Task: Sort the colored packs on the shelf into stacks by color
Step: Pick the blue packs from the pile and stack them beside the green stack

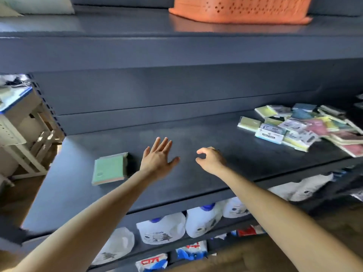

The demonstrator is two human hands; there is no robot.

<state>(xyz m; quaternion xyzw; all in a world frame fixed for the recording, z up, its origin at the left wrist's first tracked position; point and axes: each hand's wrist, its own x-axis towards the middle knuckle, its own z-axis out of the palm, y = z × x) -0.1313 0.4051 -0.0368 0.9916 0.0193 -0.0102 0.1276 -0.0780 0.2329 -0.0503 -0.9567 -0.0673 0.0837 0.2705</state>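
Note:
A small stack of green packs lies at the left of the dark grey shelf. My left hand hovers flat just right of that stack, fingers spread, holding nothing. My right hand is over the middle of the shelf, fingers loosely curled and empty. A jumbled pile of packs in yellow, blue, pink and white lies at the right end of the shelf, well away from both hands.
An orange perforated basket stands on the shelf above. White jugs and bags fill the shelves below. A white metal rack stands to the left of the unit.

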